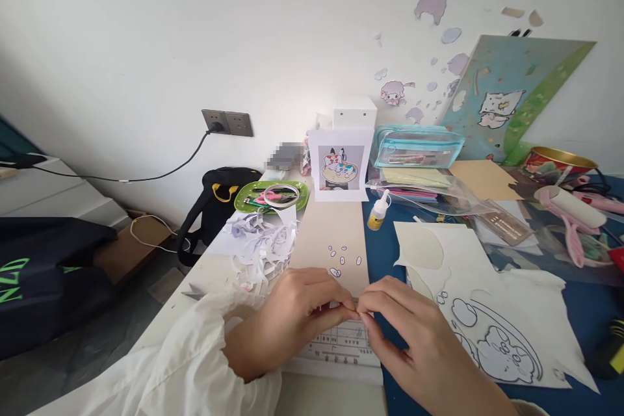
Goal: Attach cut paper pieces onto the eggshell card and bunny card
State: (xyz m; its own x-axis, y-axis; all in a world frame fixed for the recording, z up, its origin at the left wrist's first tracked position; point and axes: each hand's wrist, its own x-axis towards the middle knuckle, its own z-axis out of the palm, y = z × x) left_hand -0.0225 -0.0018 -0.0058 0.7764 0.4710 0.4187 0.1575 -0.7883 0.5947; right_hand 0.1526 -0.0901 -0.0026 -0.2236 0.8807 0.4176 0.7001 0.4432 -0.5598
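Note:
My left hand (312, 305) and my right hand (404, 322) meet fingertip to fingertip over a printed sheet (341, 344) near the table's front. Both are pinched closed; whatever is between the fingertips is too small to make out. Just beyond them, several small oval paper cutouts (342, 260) lie on a beige board (326, 227). A glue bottle (377, 211) stands upright to the right of the board. Behind it, a picture of cartoon cats (340, 168) leans against a white box (354, 114).
Paper scraps (266, 244) and scissors (194, 292) lie left. Further back is a green tray (242, 198) of tools. Drawn-on paper (531, 299) spreads on the blue mat at right, below a clear pencil case (419, 148) and a pink lint roller (570, 214).

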